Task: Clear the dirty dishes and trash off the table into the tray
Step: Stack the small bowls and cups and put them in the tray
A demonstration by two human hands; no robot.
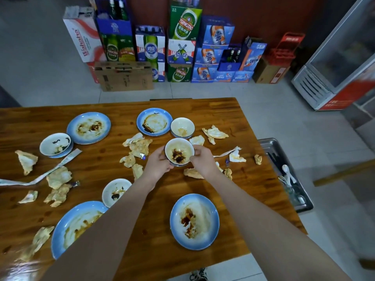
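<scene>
On the wooden table [223,110], a crumpled napkin [26,161] lies at the far left, near a small bowl [55,146] and a long paper strip [46,173]. Behind them sits a stained blue plate [89,127], and a large plate [75,226] lies at the near left, partly under the left forearm. That arm also partly hides a white bowl [115,191]. In the middle, the left hand [157,164] and the right hand [203,161] grip a sauce-stained bowl [179,152] between them, fingers curled round its sides. Whether it rests on the table cannot be told. Just behind it stand a far plate [154,121] and a pale bowl [182,127], side by side. A near plate [194,222] lies between the forearms. Off the table's right edge sits the metal tray [269,145] — spoons [288,175] lie in it.
</scene>
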